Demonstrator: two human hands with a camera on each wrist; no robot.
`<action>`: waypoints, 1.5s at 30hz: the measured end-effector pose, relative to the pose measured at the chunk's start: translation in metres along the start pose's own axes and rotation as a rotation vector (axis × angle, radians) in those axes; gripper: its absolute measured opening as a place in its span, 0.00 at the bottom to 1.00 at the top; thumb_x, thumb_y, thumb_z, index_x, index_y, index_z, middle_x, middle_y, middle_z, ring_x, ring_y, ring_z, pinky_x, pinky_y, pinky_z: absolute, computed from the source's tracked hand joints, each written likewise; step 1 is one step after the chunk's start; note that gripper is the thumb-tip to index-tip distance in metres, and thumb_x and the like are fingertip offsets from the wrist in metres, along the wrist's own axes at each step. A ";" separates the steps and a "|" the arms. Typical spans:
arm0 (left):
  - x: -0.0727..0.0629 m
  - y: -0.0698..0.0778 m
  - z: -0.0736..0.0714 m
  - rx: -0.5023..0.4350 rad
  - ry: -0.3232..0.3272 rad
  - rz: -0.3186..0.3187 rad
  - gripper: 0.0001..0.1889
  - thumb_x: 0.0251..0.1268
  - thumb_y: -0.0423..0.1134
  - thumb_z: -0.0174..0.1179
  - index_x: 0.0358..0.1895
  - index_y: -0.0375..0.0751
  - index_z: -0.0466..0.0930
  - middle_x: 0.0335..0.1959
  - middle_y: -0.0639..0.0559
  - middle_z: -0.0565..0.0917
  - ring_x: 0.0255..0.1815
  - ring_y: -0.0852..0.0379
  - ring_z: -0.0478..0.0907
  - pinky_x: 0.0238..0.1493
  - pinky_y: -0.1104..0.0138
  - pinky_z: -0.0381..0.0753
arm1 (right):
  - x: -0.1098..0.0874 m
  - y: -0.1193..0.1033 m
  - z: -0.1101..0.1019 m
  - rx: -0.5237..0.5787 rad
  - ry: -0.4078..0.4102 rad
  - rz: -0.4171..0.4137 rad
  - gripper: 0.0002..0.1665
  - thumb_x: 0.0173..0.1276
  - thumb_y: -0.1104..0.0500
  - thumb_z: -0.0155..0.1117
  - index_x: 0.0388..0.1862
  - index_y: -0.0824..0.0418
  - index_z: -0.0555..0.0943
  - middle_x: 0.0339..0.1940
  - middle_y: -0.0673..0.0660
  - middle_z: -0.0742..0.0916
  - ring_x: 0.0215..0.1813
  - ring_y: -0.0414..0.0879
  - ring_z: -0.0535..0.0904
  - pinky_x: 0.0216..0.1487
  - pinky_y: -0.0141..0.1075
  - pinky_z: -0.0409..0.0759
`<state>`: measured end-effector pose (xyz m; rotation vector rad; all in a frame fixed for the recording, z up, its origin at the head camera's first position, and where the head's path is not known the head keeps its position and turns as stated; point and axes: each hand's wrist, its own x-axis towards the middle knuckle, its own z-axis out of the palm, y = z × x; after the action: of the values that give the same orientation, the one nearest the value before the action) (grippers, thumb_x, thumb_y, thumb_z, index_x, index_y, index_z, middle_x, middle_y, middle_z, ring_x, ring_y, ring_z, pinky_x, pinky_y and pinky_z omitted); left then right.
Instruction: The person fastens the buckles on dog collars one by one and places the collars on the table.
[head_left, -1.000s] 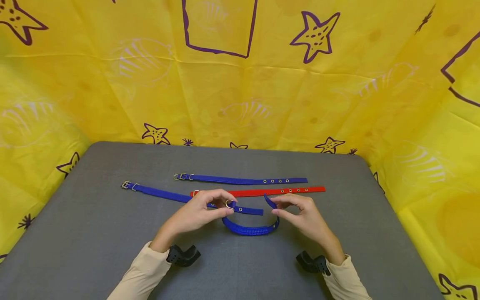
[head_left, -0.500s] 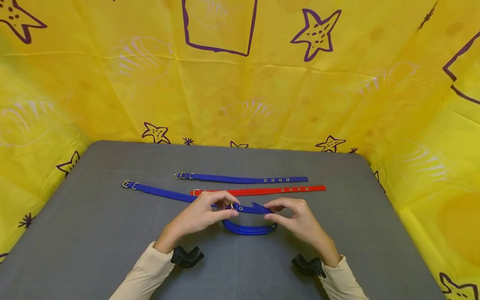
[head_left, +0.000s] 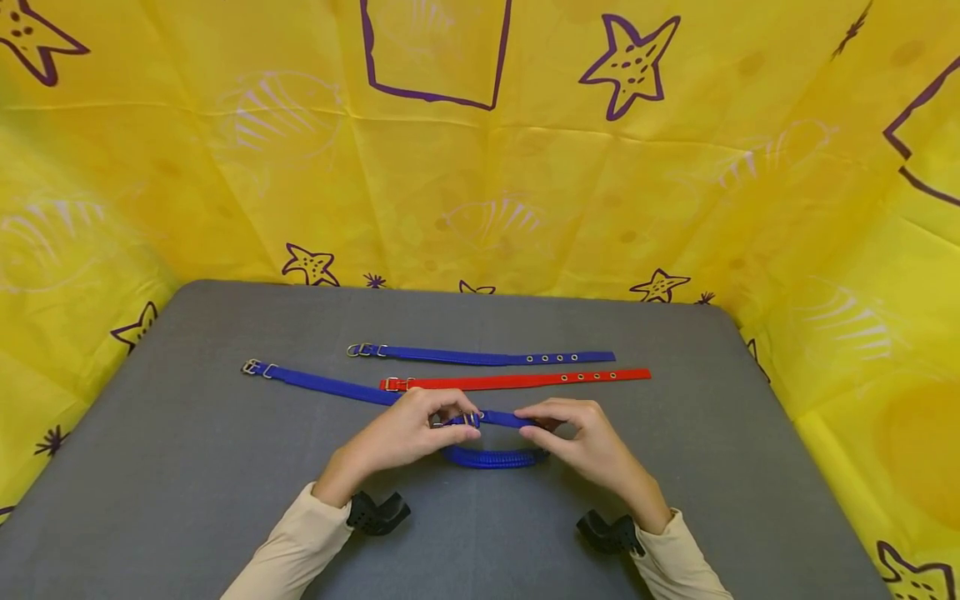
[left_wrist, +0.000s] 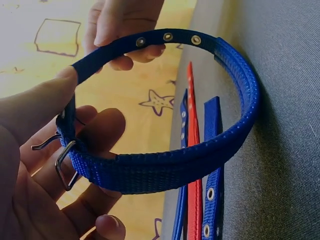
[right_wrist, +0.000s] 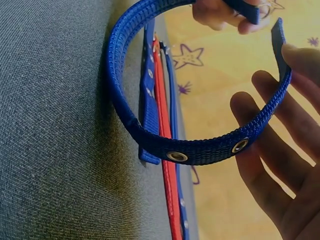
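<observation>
Nearer than the red strap point(head_left: 517, 383), a blue collar point(head_left: 498, 459) curves into a loop; the left hand point(head_left: 405, 429) pinches its buckle end point(head_left: 470, 420), the right hand point(head_left: 588, 433) its tip point(right_wrist: 278, 40), lower fingers spread; aligning both untwisted seems best.

Pinching blue collar point(head_left: 496, 459) at buckle end w/ L hand point(head_left: 405, 433) & nr tip w/ R hand point(head_left: 587, 437). Made of woven webbing, thicker midway. Bent into a loop, w/ ends raised & thick part low, nr grey table point(head_left: 480, 542); can't tell if touching. Fitted w/ metal hardware point(left_wrist: 61, 175) at one end, 3 eyelets point(left_wrist: 168, 36) visible toward other (L wrist view). Gapped btwn ends, per R wrist view.
</observation>
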<state>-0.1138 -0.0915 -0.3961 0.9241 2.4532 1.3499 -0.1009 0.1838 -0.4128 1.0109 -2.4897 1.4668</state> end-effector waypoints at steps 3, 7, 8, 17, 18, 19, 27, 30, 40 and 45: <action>0.000 -0.001 0.001 0.018 -0.026 -0.011 0.10 0.64 0.47 0.67 0.43 0.47 0.84 0.25 0.62 0.80 0.26 0.68 0.72 0.28 0.72 0.72 | 0.000 0.001 0.000 -0.012 -0.027 0.004 0.12 0.68 0.64 0.67 0.49 0.57 0.87 0.40 0.50 0.89 0.37 0.35 0.82 0.38 0.32 0.83; 0.001 -0.002 0.002 0.018 -0.052 -0.026 0.11 0.65 0.48 0.66 0.43 0.47 0.84 0.26 0.62 0.81 0.27 0.68 0.73 0.29 0.72 0.73 | 0.000 0.002 0.001 -0.013 -0.046 -0.011 0.12 0.68 0.64 0.66 0.50 0.57 0.87 0.41 0.51 0.89 0.37 0.35 0.82 0.39 0.31 0.82; 0.001 -0.002 0.002 0.018 -0.055 -0.029 0.11 0.65 0.49 0.66 0.43 0.47 0.84 0.26 0.62 0.81 0.27 0.68 0.74 0.30 0.72 0.74 | 0.000 0.002 0.001 -0.012 -0.048 -0.016 0.12 0.68 0.64 0.66 0.50 0.58 0.87 0.41 0.51 0.90 0.38 0.35 0.82 0.39 0.31 0.82; 0.001 -0.002 0.003 0.055 -0.075 -0.025 0.09 0.64 0.50 0.67 0.41 0.52 0.84 0.23 0.63 0.78 0.24 0.68 0.70 0.26 0.73 0.69 | -0.001 -0.001 0.003 -0.015 -0.099 0.027 0.11 0.69 0.60 0.67 0.49 0.55 0.87 0.41 0.48 0.90 0.39 0.34 0.81 0.36 0.31 0.82; 0.001 -0.002 0.003 0.058 -0.077 -0.024 0.09 0.64 0.50 0.67 0.41 0.52 0.85 0.23 0.63 0.77 0.23 0.68 0.70 0.26 0.73 0.68 | -0.001 -0.001 0.003 -0.015 -0.102 0.029 0.11 0.69 0.60 0.67 0.50 0.55 0.87 0.41 0.48 0.90 0.39 0.34 0.81 0.36 0.31 0.81; 0.001 -0.002 0.003 0.060 -0.080 -0.024 0.09 0.64 0.50 0.67 0.41 0.52 0.85 0.23 0.64 0.77 0.23 0.68 0.69 0.26 0.74 0.68 | -0.001 -0.002 0.003 -0.016 -0.104 0.031 0.11 0.69 0.60 0.67 0.50 0.54 0.87 0.40 0.48 0.90 0.38 0.34 0.80 0.35 0.31 0.81; 0.001 -0.002 0.004 0.077 -0.109 -0.027 0.08 0.65 0.48 0.67 0.42 0.52 0.86 0.25 0.66 0.79 0.24 0.69 0.71 0.26 0.75 0.69 | -0.001 -0.003 0.003 -0.013 -0.126 -0.003 0.12 0.70 0.60 0.66 0.51 0.56 0.87 0.40 0.50 0.90 0.37 0.34 0.78 0.33 0.31 0.78; 0.001 -0.001 0.004 0.068 -0.123 -0.027 0.09 0.65 0.48 0.66 0.43 0.51 0.87 0.27 0.67 0.81 0.25 0.69 0.71 0.27 0.75 0.69 | -0.001 -0.004 0.003 -0.008 -0.134 -0.009 0.12 0.70 0.60 0.65 0.51 0.56 0.87 0.40 0.52 0.90 0.37 0.35 0.78 0.32 0.31 0.78; 0.001 -0.003 0.008 0.050 -0.112 -0.025 0.09 0.65 0.52 0.65 0.44 0.56 0.87 0.34 0.67 0.86 0.27 0.69 0.74 0.28 0.73 0.73 | 0.000 -0.007 0.007 -0.036 -0.127 -0.036 0.13 0.70 0.60 0.66 0.52 0.55 0.86 0.41 0.48 0.90 0.37 0.34 0.79 0.32 0.30 0.78; 0.002 -0.002 0.010 0.068 -0.110 -0.009 0.12 0.65 0.53 0.65 0.46 0.56 0.87 0.36 0.66 0.87 0.27 0.70 0.74 0.28 0.74 0.73 | 0.000 -0.007 0.009 -0.047 -0.123 -0.082 0.13 0.69 0.61 0.66 0.51 0.53 0.86 0.41 0.48 0.90 0.36 0.34 0.78 0.32 0.29 0.78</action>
<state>-0.1115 -0.0842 -0.4029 0.9747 2.4299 1.1866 -0.0951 0.1745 -0.4125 1.2144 -2.5179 1.3551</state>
